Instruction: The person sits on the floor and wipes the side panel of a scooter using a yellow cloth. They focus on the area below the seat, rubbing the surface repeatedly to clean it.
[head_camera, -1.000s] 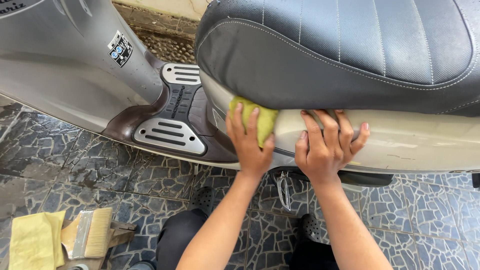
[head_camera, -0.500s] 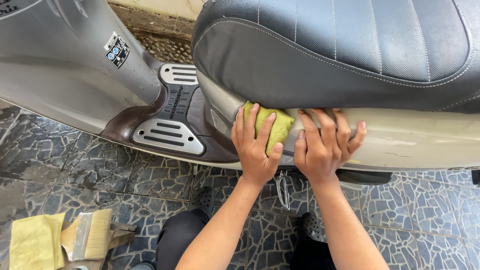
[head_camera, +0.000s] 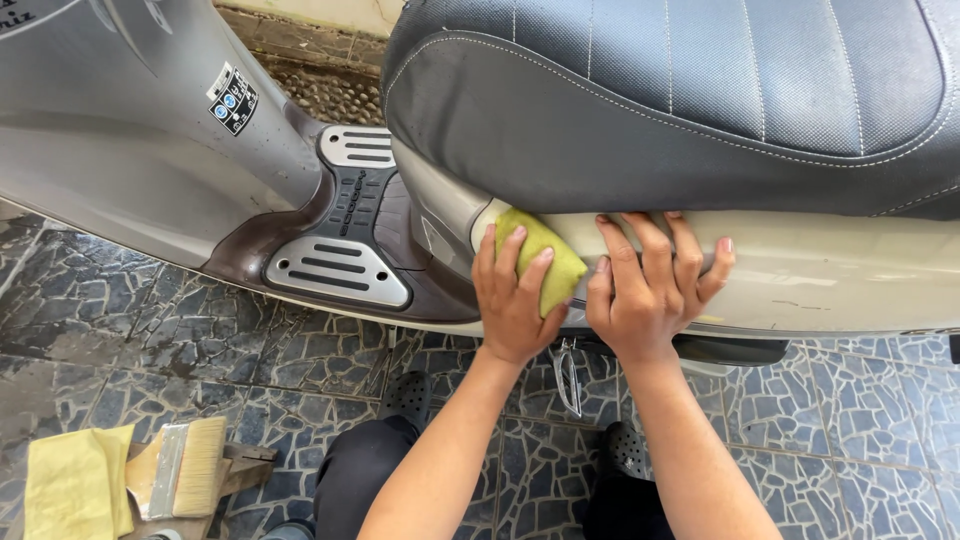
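Observation:
My left hand (head_camera: 512, 295) presses a yellow-green sponge (head_camera: 545, 260) against the cream side panel (head_camera: 840, 275) of a scooter, just below the front edge of the black seat (head_camera: 680, 100). Beside it, my right hand (head_camera: 650, 285) lies flat on the same panel with its fingers spread, holding nothing. The two hands nearly touch. Most of the sponge is visible above and to the right of the left fingers.
The scooter's footboard (head_camera: 340, 270) with metal tread plates lies to the left, under the grey front shield (head_camera: 120, 130). A wide paintbrush (head_camera: 185, 465) and a yellow cloth (head_camera: 75, 485) lie on the stone-tiled floor (head_camera: 150, 330) at lower left. My knees and dark shoes are below.
My left hand has slid the sponge along the panel, first right and down, then slightly back up. The right hand has stayed flat in about the same place.

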